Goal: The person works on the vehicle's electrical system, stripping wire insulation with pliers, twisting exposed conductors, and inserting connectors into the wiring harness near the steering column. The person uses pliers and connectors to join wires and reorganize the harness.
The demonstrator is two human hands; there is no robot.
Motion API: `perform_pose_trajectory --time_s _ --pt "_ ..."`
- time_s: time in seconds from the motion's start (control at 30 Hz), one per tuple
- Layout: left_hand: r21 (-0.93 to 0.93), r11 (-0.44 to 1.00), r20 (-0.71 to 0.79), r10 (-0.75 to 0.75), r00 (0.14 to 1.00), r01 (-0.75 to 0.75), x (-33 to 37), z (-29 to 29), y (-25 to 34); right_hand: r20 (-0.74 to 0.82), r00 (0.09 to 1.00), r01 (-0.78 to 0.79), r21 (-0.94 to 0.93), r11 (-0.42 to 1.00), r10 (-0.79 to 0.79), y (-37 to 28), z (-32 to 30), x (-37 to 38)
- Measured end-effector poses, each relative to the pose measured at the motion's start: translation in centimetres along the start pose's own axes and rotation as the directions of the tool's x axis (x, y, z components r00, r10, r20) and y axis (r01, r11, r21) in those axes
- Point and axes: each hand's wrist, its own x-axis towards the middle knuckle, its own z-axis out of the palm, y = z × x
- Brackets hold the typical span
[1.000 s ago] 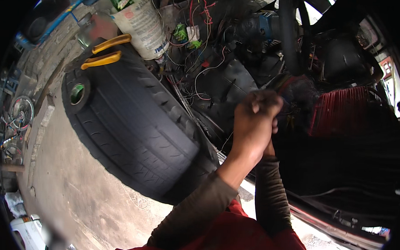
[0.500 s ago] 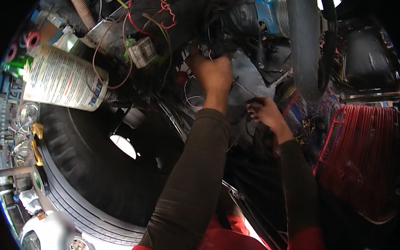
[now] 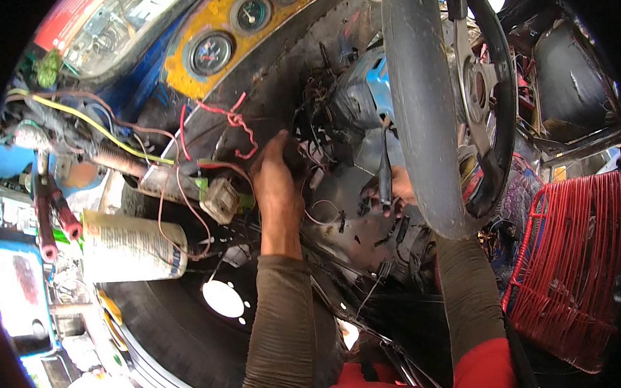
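My left hand (image 3: 277, 189) reaches into the loose wiring below the dash panel. Its fingers curl in toward dark shadow, and what they hold is hidden. Thin wires (image 3: 323, 212) loop just to its right. My right hand (image 3: 403, 186) is behind the rim of the steering wheel (image 3: 426, 123), partly covered by a black stalk lever (image 3: 385, 170). Its fingers are bent with the tips pointing down; I cannot make out anything between them. A bundle of dark wires (image 3: 318, 113) hangs above and between both hands, next to the blue steering column housing (image 3: 377, 81).
A yellow gauge panel (image 3: 190, 75) lies at the upper left. Red wires (image 3: 237, 123) and a small pale connector box (image 3: 220, 200) hang left of my left hand. A white plastic container (image 3: 135, 248) stands over a large tire (image 3: 177, 327). A red corded seat (image 3: 570, 271) is at the right.
The view has shifted upward, bringing the gauges and more of the steering wheel into sight. My right hand is now partly behind the lever and wheel; my left hand stays among the wiring.
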Motion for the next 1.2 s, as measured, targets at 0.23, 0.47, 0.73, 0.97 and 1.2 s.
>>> perform_pose_trajectory --time_s 0.23,0.47,0.73,0.97,1.2 --pt "0.053 0.994 0.081 -0.104 0.991 0.1 0.5 -1.8 -0.5 0.079 0.995 -0.052 -0.102 0.993 0.061 -0.6 2.2 2.3" --pt "0.315 0.939 0.022 0.137 0.99 -0.137 1.5 -2.4 -5.5 -0.196 0.98 -0.021 -0.218 0.976 -0.023 8.4 4.2 -0.8" --pt "0.297 0.955 0.093 -0.01 0.996 -0.018 1.0 -2.0 -6.4 -0.448 0.36 0.231 -0.807 0.544 -0.818 6.7 11.4 2.9" --pt "-0.035 0.999 0.031 0.005 1.0 -0.004 1.1 -2.4 -5.1 -0.428 0.423 0.379 -0.718 0.585 -0.799 2.5 13.8 4.4" --pt "0.14 0.95 -0.024 0.285 0.958 -0.279 2.1 -2.3 -7.4 -0.45 0.865 0.427 0.424 0.798 -0.224 2.0 9.2 -0.2"
